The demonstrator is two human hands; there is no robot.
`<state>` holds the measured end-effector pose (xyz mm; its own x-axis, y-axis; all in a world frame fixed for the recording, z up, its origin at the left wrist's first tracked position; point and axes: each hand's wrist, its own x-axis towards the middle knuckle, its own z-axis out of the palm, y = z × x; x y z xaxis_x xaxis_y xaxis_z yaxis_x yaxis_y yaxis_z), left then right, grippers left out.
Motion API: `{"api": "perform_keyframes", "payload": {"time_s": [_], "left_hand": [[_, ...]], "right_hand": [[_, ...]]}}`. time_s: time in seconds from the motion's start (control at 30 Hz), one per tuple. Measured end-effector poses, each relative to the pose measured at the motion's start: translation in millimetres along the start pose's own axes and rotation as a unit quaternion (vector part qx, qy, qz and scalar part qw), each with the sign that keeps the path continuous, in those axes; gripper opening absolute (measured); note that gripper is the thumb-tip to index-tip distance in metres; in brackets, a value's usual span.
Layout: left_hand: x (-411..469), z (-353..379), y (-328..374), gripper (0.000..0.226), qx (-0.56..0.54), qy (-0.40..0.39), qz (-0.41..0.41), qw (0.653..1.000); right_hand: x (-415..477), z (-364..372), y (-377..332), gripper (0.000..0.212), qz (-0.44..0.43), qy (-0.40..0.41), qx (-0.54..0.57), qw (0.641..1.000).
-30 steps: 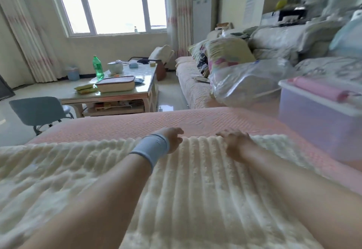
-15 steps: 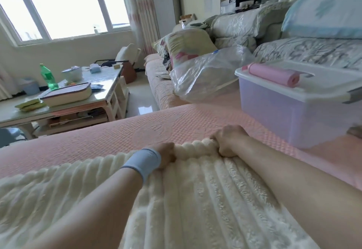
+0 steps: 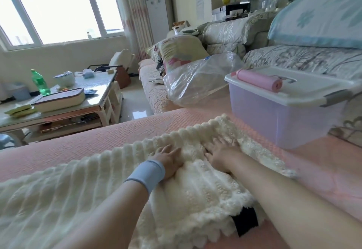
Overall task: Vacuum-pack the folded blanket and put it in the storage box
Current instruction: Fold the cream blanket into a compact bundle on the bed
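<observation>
As both palms are pressed onto the cream ribbed blanket [image 3: 88, 190], the left hand [image 3: 169, 159] and the right hand [image 3: 221, 155] are laid flat side by side, fingers straight and slightly spread, nothing being gripped. A pale blue wristband [image 3: 147, 173] is worn on the left wrist. The blanket is spread across a pink quilted cover [image 3: 88, 139], with a doubled layer bunched under the hands. Near the blanket's far corner, on the same cover, a translucent storage box [image 3: 274, 119] is set with its white lid closed, and a pink roll [image 3: 258, 80] is laid on that lid. Beyond the box, to its left, a crumpled clear plastic bag [image 3: 195, 80] is seen on the sofa [image 3: 154, 92]. Farther left, a green bottle [image 3: 40, 82] is stood on a coffee table [image 3: 98, 102].
</observation>
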<state>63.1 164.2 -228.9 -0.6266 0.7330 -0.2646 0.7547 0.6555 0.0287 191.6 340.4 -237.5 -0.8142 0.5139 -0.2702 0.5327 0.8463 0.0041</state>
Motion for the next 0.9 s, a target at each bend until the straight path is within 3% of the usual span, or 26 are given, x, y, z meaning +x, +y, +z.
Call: {"api": "perform_keyframes", "payload": {"time_s": [0.17, 0.3, 0.47, 0.57, 0.6, 0.7, 0.73, 0.77, 0.8, 0.83, 0.87, 0.9], "left_hand": [[-41.4, 5.0, 12.1, 0.058, -0.014, 0.015, 0.015, 1.0], [-91.3, 2.9, 36.1, 0.052, -0.062, 0.021, 0.078, 0.995], [-144.7, 13.0, 42.7, 0.096, 0.046, -0.005, 0.088, 0.995], [-160.6, 23.4, 39.5, 0.106, 0.123, -0.02, 0.085, 0.989], [-162.5, 24.1, 41.0, 0.102, 0.118, -0.014, 0.088, 0.989], [-164.1, 24.5, 48.2, 0.074, 0.018, 0.007, 0.055, 0.998], [-163.6, 20.6, 49.4, 0.064, 0.036, -0.007, 0.041, 0.998], [-161.2, 18.8, 47.8, 0.06, 0.155, -0.009, 0.073, 0.985], [-158.2, 13.5, 48.1, 0.058, 0.223, 0.004, 0.081, 0.971], [-151.3, 13.4, 49.5, 0.056, 0.193, -0.009, 0.053, 0.98], [-147.5, 17.8, 53.5, 0.057, 0.09, -0.016, 0.023, 0.996], [-149.2, 21.1, 55.7, 0.063, 0.057, -0.02, 0.041, 0.997]], "right_hand": [[-42.8, -5.3, 1.2, 0.056, -0.001, 0.001, -0.007, 1.0], [-98.1, -5.3, -4.9, 0.059, -0.081, 0.011, -0.008, 0.997], [-143.3, 5.0, 2.7, 0.092, -0.129, -0.035, 0.038, 0.99], [-157.4, 9.0, 1.8, 0.108, -0.126, -0.08, -0.082, 0.985], [-160.7, 11.9, -0.5, 0.104, -0.128, -0.068, -0.126, 0.981], [-168.9, 6.2, 3.7, 0.068, -0.167, 0.05, -0.17, 0.97], [-171.6, -2.0, 8.7, 0.062, -0.17, 0.086, -0.173, 0.966], [-172.5, -8.9, 14.4, 0.059, -0.168, 0.112, -0.178, 0.963], [-172.8, -14.5, 19.7, 0.055, -0.155, 0.124, -0.187, 0.962], [-172.0, -17.9, 25.2, 0.05, -0.14, 0.125, -0.194, 0.963], [-172.2, -18.3, 28.9, 0.044, -0.121, 0.099, -0.195, 0.968], [-171.5, -13.5, 30.4, 0.043, -0.107, 0.052, -0.164, 0.979]]}}
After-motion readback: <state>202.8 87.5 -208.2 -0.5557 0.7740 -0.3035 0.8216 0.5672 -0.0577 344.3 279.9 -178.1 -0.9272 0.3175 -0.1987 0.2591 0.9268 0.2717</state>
